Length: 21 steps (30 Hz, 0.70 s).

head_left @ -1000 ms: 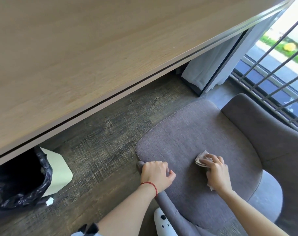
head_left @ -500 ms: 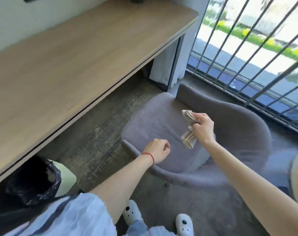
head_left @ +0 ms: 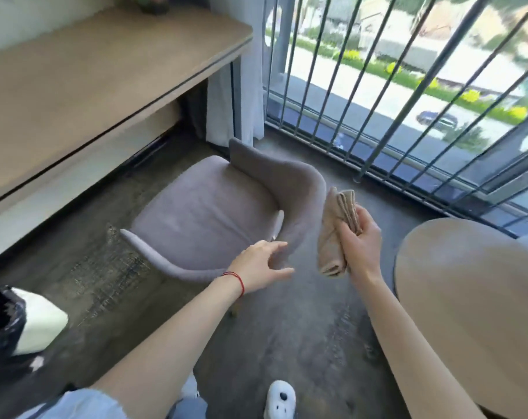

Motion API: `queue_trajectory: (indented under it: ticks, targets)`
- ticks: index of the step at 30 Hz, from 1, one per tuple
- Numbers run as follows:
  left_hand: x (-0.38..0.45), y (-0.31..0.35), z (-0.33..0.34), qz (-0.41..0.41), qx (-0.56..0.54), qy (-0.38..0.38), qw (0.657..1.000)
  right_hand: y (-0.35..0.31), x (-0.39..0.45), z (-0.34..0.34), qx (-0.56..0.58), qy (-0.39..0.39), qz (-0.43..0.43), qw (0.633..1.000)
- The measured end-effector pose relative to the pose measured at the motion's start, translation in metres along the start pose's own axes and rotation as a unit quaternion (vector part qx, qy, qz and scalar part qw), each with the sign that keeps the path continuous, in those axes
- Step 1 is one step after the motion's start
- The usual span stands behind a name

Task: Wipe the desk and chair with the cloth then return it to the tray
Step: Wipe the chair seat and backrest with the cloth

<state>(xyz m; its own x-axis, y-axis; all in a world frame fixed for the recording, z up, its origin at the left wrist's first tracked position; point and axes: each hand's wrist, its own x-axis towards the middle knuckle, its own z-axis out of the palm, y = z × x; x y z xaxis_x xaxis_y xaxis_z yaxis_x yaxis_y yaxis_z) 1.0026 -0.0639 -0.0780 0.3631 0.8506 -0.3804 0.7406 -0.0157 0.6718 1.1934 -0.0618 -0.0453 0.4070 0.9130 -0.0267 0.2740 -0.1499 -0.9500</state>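
A folded beige cloth (head_left: 335,234) hangs in the air to the right of the chair, gripped by my right hand (head_left: 361,240). The grey upholstered chair (head_left: 208,213) stands on the floor below the wooden desk (head_left: 99,65), its curved back toward the window. My left hand (head_left: 261,266) hovers just off the chair's near right edge, fingers spread, holding nothing. No tray shows in this view.
A round wooden table (head_left: 468,297) fills the right side. A bin with a black liner (head_left: 18,322) sits at the lower left. Window bars (head_left: 377,86) and a white curtain (head_left: 244,95) close off the far side. My white shoe (head_left: 279,399) is on the dark floor.
My right hand lifted the cloth off the chair seat and carried it to the right of the chair. My left hand let go of the chair's edge and opened. I stepped back.
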Motion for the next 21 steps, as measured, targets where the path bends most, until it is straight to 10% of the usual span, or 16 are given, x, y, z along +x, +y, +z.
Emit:
queue_trajectory:
  ticks: [10,21]
  targets:
    - [0.031,0.008,0.022,0.031,0.24,0.164,0.956,0.097,-0.036,0.008,0.163,0.093,0.14,0.972]
    - [0.048,0.004,0.013,0.065,0.267,0.133,0.952,0.109,-0.044,0.077,0.211,0.136,0.1,0.963]
